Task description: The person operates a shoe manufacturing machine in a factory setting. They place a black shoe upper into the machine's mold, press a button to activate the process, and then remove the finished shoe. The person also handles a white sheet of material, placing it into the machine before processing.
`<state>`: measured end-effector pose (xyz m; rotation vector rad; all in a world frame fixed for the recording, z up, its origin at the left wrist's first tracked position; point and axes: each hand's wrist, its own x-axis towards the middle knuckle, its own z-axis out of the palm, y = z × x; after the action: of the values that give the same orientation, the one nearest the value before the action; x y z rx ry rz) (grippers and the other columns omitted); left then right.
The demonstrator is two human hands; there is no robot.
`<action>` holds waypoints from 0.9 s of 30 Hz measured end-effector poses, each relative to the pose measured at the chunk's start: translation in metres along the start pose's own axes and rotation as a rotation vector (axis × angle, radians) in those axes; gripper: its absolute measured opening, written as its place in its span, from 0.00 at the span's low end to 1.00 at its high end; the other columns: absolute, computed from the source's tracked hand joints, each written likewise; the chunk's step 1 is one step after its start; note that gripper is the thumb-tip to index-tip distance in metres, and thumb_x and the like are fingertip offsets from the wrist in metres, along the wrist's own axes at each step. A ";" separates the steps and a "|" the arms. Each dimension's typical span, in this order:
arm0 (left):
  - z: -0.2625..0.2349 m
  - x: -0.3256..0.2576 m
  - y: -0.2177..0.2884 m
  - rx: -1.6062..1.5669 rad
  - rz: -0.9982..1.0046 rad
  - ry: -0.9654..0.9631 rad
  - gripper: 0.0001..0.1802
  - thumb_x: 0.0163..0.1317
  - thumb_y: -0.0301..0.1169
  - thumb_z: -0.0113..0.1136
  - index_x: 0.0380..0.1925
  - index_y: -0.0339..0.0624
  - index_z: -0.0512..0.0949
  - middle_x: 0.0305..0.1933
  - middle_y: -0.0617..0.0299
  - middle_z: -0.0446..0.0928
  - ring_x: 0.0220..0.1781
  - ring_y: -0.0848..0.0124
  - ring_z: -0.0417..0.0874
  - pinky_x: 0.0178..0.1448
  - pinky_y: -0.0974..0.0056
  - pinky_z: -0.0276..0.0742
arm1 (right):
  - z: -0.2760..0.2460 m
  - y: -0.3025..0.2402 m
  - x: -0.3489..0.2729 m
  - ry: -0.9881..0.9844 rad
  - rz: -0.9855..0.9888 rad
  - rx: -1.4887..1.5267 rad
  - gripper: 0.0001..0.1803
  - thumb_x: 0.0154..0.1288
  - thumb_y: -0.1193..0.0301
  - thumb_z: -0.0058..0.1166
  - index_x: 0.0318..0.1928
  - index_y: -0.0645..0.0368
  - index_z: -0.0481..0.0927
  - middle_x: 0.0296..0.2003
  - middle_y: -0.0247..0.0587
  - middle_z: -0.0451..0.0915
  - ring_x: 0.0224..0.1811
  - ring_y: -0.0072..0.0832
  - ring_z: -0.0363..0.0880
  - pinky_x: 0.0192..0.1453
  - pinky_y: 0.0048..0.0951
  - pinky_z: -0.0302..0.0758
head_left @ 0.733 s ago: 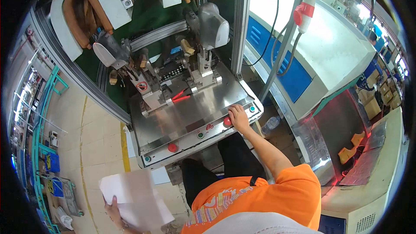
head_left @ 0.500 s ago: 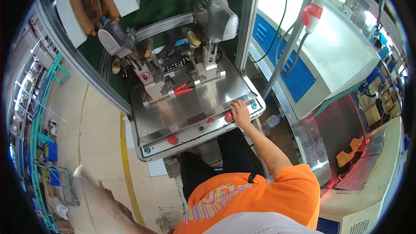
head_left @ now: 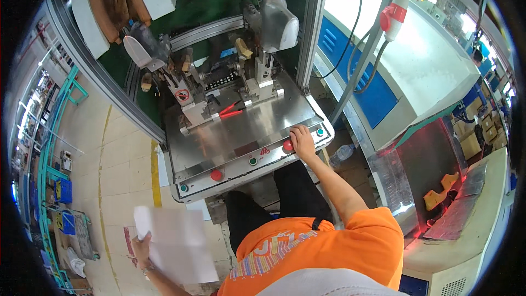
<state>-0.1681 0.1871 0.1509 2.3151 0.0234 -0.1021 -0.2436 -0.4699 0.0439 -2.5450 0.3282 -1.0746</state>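
Note:
My left hand [head_left: 141,249] pinches the left edge of a white sheet of paper [head_left: 181,246], out to my left above the floor. The sheet shows a fold line and hangs open beside my leg. My right hand [head_left: 302,141] lies on the front edge of a machine's metal table [head_left: 241,137], its fingers bent over a red push button [head_left: 287,146]. Whether the button is pressed cannot be seen. Behind, two grey metal shoe-shaped moulds [head_left: 280,24] stand on clamps, and red-handled pliers [head_left: 230,111] lie on the table between them.
The front panel carries another red button [head_left: 216,175] and a green button [head_left: 252,161]. To my right stand a blue-and-white machine [head_left: 405,77] and a red-lit conveyor [head_left: 422,170] with yellow pieces [head_left: 435,200]. A plastic bottle [head_left: 342,154] stands low beside the table. Turquoise racks [head_left: 46,170] line the far left.
My left hand, blurred before with something white, has moved slightly, and the paper now spreads open toward my body. My right hand stays at the red button.

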 end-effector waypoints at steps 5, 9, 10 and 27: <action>-0.003 -0.014 -0.010 -1.078 -0.101 0.203 0.18 0.60 0.40 0.56 0.42 0.36 0.76 0.34 0.65 0.78 0.44 0.69 0.76 0.45 0.65 0.74 | -0.004 0.004 -0.005 0.003 0.015 -0.011 0.08 0.57 0.74 0.51 0.38 0.61 0.75 0.40 0.44 0.74 0.47 0.42 0.69 0.52 0.38 0.68; -0.024 -0.009 -0.090 -0.731 -0.264 0.168 0.20 0.59 0.31 0.56 0.51 0.37 0.68 0.32 0.65 0.76 0.30 0.78 0.73 0.35 0.71 0.69 | 0.006 -0.010 0.005 0.005 -0.004 0.037 0.07 0.58 0.73 0.51 0.37 0.61 0.75 0.40 0.44 0.74 0.47 0.43 0.69 0.51 0.38 0.68; 0.003 -0.005 -0.041 -0.521 -0.099 0.086 0.21 0.58 0.37 0.60 0.47 0.37 0.69 0.42 0.61 0.75 0.39 0.72 0.76 0.44 0.67 0.74 | 0.001 -0.002 -0.001 0.006 0.013 0.000 0.07 0.58 0.73 0.51 0.37 0.61 0.75 0.40 0.44 0.74 0.47 0.43 0.69 0.52 0.38 0.68; -0.010 -0.001 -0.015 -0.597 -0.289 -0.176 0.24 0.57 0.32 0.58 0.53 0.33 0.67 0.48 0.53 0.73 0.44 0.69 0.75 0.43 0.64 0.75 | 0.003 0.007 -0.006 0.037 0.022 -0.008 0.08 0.56 0.72 0.52 0.37 0.61 0.74 0.38 0.44 0.74 0.45 0.41 0.71 0.51 0.36 0.69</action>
<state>-0.1689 0.2041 0.1469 1.6883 0.2641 -0.3898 -0.2459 -0.4734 0.0358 -2.5248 0.3702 -1.1148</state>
